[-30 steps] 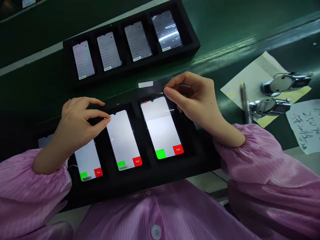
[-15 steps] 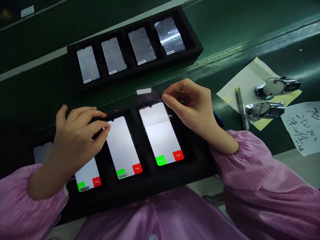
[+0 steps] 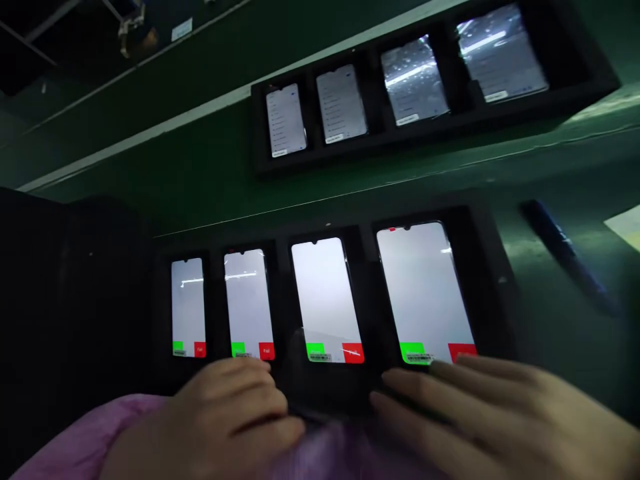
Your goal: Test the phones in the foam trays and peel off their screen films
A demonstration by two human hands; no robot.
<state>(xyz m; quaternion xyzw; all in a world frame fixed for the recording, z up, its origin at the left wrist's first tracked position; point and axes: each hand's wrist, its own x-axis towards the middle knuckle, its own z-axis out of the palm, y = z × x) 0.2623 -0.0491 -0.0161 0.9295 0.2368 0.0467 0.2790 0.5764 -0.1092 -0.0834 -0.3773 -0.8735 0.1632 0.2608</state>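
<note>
My left hand [image 3: 235,417] is at the bottom, its fingers curled just below the two middle phones. Whatever it may hold is hidden. My right hand [image 3: 480,417], blurred by motion, has its fingers stretched out toward the left. Its fingertips reach the lower edge of the right-hand phone [image 3: 423,287] and partly cover its red button. In the same black tray [image 3: 487,280] lie a third phone [image 3: 327,293], a second phone [image 3: 247,297] and the leftmost phone [image 3: 188,300]. All show white screens with green and red buttons. A faint clear edge crosses the third screen.
Behind, another black tray [image 3: 575,73] holds several phones [image 3: 343,103] with list screens and glare. A dark blue pen [image 3: 570,257] lies to the right on the green tabletop [image 3: 210,180]. Pale paper [image 3: 627,227] shows at the right edge.
Both hands have come down from the phones' top ends to below their bottom ends. My right hand's pinch has straightened out. The camera view has shifted, and the metal counters are out of sight.
</note>
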